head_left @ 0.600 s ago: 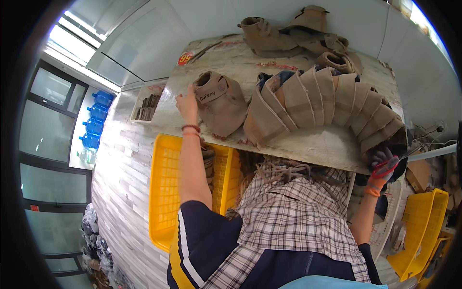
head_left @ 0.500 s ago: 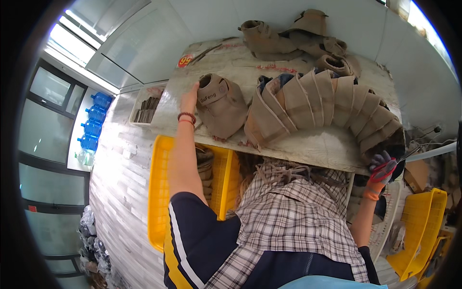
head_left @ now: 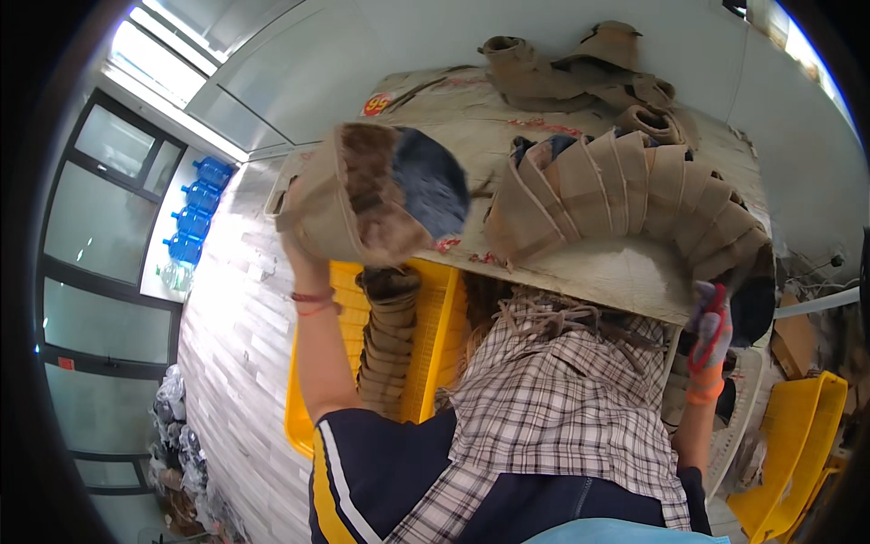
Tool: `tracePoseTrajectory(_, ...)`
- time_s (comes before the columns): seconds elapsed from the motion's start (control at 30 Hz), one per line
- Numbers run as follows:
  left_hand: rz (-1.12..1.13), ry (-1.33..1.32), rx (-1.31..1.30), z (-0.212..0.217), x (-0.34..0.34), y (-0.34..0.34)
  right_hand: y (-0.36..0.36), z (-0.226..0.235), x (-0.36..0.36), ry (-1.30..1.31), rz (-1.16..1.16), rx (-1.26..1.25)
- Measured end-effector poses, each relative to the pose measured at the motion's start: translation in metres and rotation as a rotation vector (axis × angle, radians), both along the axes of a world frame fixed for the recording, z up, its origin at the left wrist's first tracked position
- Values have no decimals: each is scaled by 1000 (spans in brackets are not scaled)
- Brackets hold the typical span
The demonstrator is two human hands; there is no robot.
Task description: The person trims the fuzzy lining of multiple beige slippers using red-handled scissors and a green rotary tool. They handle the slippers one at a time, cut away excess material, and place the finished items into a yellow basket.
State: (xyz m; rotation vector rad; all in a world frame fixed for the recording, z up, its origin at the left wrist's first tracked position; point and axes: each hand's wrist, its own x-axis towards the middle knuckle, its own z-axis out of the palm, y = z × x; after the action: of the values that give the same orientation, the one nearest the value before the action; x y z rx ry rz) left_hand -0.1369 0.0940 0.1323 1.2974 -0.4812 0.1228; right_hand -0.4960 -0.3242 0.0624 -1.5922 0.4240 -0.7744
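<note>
The left hand [head_left: 294,234] is gripping a tan hat [head_left: 337,201], which is opening out to that hand's right — probably light, soft, best held by its sides; the right hand [head_left: 712,332] (gloved) is holding scissors [head_left: 720,301].

The blurred brown piece [head_left: 367,195] mostly hides the fingers of the left hand [head_left: 304,263].

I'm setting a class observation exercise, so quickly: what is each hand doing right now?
Left hand: closed, holding a tan cap, its lining showing.
Right hand: gloved, closed around red-handled scissors.
</note>
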Motion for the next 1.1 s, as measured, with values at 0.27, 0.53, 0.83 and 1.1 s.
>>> tracePoseTrajectory(0.27, -480, 781, -372, -85, -105, -91, 50, 97, 58, 287, 273, -1115)
tracePoseTrajectory(0.53, -485, 1009, -467, -126, -134, -111, 58, 84, 75, 704, 538, -1163)
tracePoseTrajectory(0.83, -518, 881, -404, -121, -142, -118, 80, 75, 100, 1058, 890, -1125)
tracePoseTrajectory(1.1, -499, 833, -379, -112, -151, -112, 84, 65, 93, 802, 860, -1111)
